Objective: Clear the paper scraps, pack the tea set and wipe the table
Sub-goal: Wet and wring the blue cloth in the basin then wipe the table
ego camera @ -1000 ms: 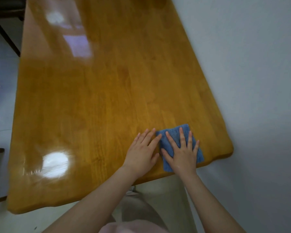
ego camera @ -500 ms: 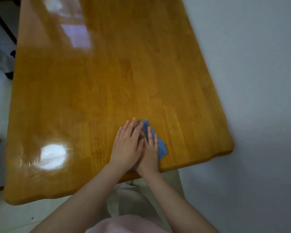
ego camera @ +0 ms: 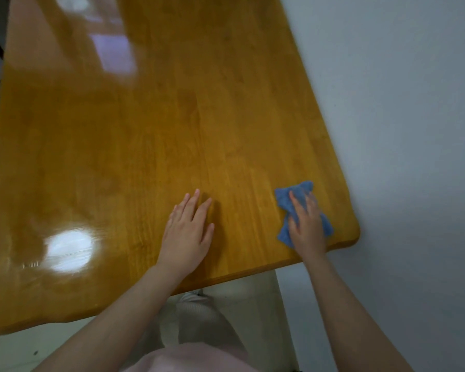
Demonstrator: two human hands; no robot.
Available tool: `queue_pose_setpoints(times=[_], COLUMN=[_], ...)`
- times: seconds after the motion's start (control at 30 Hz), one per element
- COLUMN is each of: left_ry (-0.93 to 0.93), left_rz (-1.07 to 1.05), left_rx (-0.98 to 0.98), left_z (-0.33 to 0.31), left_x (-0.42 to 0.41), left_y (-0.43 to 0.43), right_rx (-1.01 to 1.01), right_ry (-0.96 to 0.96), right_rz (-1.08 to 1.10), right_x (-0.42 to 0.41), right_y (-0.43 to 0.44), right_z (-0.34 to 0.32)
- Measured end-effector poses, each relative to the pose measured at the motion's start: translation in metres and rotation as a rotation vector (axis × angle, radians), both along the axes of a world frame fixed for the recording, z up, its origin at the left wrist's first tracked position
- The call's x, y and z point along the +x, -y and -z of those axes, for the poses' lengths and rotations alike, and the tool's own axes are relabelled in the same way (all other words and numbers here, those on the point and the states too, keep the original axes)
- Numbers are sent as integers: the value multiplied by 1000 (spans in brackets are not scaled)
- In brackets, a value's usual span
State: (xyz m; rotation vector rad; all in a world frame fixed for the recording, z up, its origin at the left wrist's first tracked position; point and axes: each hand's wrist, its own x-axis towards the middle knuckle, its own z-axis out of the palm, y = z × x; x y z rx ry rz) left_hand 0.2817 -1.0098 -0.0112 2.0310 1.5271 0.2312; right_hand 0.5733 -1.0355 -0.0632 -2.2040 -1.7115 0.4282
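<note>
Here right hand (ego camera: pixel 308 229) presses cloth (ego camera: pixel 283 200) flat near table (ego camera: pixel 172 116) corner, left hand (ego camera: pixel 187 234) flat, empty; overshooting could drop cloth.

You are pressing a plain blue cloth (ego camera: pixel 285 202) under your right hand (ego camera: pixel 308 226). The table (ego camera: pixel 172 130) beneath both hands is showing honey-orange wood with straight plank lines, and a white glare patch (ego camera: pixel 67 251) is shining left of your left hand (ego camera: pixel 188 232).
</note>
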Motion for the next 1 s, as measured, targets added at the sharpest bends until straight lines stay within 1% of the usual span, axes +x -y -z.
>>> queue_pose_setpoints(times=[0.07,0.17,0.3,0.5,0.63,1.0], left_ry=[-1,-4,17,8,8,0], left_rz=[3,10,-2,14,16,148], left_rx=[-13,-19,-39,-67,-66,-22], left_z=[0,0,4,10,10,6], left_x=[0,-3,-15,-47,-79,-190], left_y=[2,3,2,3,-2,-36], right_rx=[4,9,6,31,50,99], right_ry=[1,-24,-28,37,39,-109], right_rz=[120,227,367,166,95,96], right_x=[19,30,5,-81,-142,-324], right_y=[-4,-17,-38,-41,-38,-40], right_z=[-3,-5,-6,2,6,0])
